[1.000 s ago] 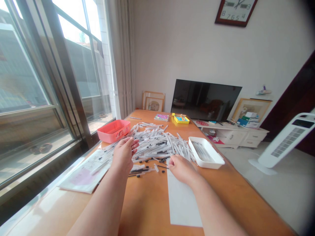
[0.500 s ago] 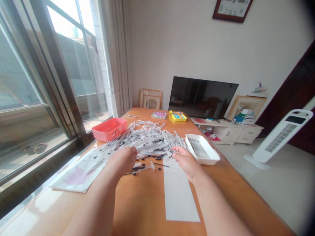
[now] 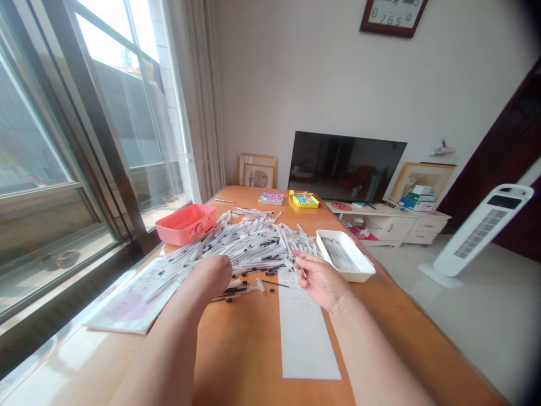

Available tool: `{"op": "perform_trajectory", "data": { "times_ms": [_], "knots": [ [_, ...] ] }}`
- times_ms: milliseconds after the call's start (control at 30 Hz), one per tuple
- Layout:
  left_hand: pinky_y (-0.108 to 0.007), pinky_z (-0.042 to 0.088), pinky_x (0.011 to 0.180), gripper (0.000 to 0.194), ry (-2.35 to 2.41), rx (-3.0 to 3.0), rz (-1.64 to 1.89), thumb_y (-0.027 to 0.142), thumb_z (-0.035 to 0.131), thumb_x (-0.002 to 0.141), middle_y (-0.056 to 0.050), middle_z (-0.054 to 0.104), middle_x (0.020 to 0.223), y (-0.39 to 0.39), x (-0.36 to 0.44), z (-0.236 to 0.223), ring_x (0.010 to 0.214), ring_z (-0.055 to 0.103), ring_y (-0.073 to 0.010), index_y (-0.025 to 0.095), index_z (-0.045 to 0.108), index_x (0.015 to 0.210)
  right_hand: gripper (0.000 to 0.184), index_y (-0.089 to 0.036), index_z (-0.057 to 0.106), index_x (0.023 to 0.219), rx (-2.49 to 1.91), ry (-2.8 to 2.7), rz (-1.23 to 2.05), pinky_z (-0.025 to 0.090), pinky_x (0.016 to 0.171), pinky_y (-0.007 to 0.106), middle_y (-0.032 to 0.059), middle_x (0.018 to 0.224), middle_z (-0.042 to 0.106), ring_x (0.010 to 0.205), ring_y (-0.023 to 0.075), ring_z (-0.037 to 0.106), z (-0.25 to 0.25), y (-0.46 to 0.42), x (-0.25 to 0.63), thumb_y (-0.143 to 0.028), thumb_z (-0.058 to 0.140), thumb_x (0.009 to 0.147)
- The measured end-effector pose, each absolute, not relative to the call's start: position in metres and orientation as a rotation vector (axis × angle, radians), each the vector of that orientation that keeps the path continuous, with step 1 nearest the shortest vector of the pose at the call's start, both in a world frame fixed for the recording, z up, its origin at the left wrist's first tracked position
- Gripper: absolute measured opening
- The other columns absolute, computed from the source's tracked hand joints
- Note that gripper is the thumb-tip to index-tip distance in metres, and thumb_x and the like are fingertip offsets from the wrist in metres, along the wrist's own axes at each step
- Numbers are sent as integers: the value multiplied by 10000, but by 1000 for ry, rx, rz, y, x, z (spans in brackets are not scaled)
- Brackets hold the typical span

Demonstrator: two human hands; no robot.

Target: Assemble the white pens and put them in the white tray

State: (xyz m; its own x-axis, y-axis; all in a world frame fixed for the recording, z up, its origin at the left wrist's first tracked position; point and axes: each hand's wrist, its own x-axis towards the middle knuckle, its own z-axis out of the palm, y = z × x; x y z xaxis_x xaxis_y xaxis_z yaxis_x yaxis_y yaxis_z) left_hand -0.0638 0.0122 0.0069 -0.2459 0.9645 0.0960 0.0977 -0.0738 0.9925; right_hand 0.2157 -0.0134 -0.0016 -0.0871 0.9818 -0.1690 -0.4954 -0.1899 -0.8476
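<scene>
A large heap of clear pens (image 3: 253, 237) with black caps lies across the middle of the wooden table. My left hand (image 3: 214, 275) is curled shut at the heap's near left edge; what it holds, if anything, is hidden behind the knuckles. On the other side, my right hand (image 3: 318, 277) pinches a thin pen (image 3: 303, 273) between thumb and fingers, above the top end of a long white paper strip (image 3: 306, 338). Loose black caps (image 3: 229, 300) and a thin dark refill (image 3: 275, 283) lie on the wood between the hands.
A white tray (image 3: 361, 265) with several slim pieces stands right of the heap, a pink bin (image 3: 171, 228) left of it. A booklet (image 3: 127, 307) lies at the left edge. Farther back are a yellow box (image 3: 305, 201) and a colourful book (image 3: 270, 198).
My right hand has turned slightly and its fingers have closed in around a thin pen. My left hand stays curled in nearly the same place. The view has shifted a little.
</scene>
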Motion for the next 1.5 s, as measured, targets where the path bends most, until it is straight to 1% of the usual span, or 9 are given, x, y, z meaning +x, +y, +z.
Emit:
{"op": "perform_trajectory", "data": {
  "times_ms": [167, 333, 500, 633, 700, 800, 1000, 1167, 1500],
  "knots": [
    [-284, 217, 585, 272, 1664, 1599, 1157, 119, 725, 566, -25, 440, 460, 1, -58, 19, 546, 370, -192, 245, 520, 440, 334, -173, 693, 1011, -906, -720, 1593, 268, 407, 173, -2, 737, 585, 577, 84, 459, -3, -11, 217, -154, 782, 689],
    [-271, 256, 603, 187, 1675, 1693, 1228, 105, 722, 571, -28, 541, 557, -5, -46, 33, 647, 479, -229, 263, 622, 559, 321, -184, 689, 1002, -885, -712, 1585, 338, 428, 184, -4, 748, 600, 578, 90, 490, -5, -10, 216, -139, 771, 695],
    [-253, 317, 580, 263, 1389, 1637, 1293, 71, 686, 598, -18, 595, 687, -11, -32, 37, 649, 500, -195, 263, 689, 779, 321, -194, 691, 1012, -873, -636, 1577, 447, 507, 168, -5, 778, 622, 618, 80, 549, -8, -8, 214, -105, 768, 713],
    [-243, 330, 515, 511, 1270, 1494, 1270, 101, 701, 621, 5, 575, 690, -13, -20, 32, 559, 468, -155, 266, 678, 1104, 336, -205, 686, 990, -870, -599, 1547, 505, 550, 186, 9, 830, 664, 665, 98, 607, -12, -5, 214, -71, 768, 694],
    [-248, 366, 523, 575, 1253, 1481, 1208, 129, 696, 640, -15, 626, 782, -13, -13, 28, 583, 517, -156, 253, 632, 1198, 332, -200, 684, 968, -852, -589, 1543, 523, 568, 194, 16, 844, 675, 682, 104, 619, -13, -4, 214, -57, 768, 680],
    [-265, 430, 602, 522, 1146, 1339, 1129, 127, 651, 660, -71, 681, 933, -12, -3, 23, 683, 612, -169, 197, 616, 1176, 308, -192, 682, 947, -826, -591, 1549, 534, 589, 204, 15, 830, 677, 674, 105, 619, -12, -4, 214, -55, 749, 680],
    [-274, 412, 614, 380, 990, 1242, 956, 123, 612, 659, -66, 694, 856, -10, 10, 12, 584, 536, -126, 155, 688, 1030, 183, -191, 637, 866, -872, -581, 1428, 532, 619, 226, 27, 810, 695, 717, 130, 650, -12, -2, 216, -178, 744, 718],
    [-255, 355, 583, 231, 899, 1307, 866, 152, 606, 680, -52, 675, 784, -10, 12, 10, 583, 504, -128, 163, 739, 868, 228, -205, 608, 843, -898, -575, 1231, 534, 647, 239, 44, 893, 730, 796, 155, 681, -10, 0, 220, -284, 779, 715],
    [-262, 351, 609, 247, 892, 1399, 809, 183, 570, 729, -55, 664, 812, -5, 8, 5, 613, 485, -125, 169, 751, 896, 274, -213, 588, 876, -952, -647, 1054, 504, 647, 240, 50, 902, 744, 822, 171, 686, -5, -2, 218, -325, 776, 712]
  ]
}}
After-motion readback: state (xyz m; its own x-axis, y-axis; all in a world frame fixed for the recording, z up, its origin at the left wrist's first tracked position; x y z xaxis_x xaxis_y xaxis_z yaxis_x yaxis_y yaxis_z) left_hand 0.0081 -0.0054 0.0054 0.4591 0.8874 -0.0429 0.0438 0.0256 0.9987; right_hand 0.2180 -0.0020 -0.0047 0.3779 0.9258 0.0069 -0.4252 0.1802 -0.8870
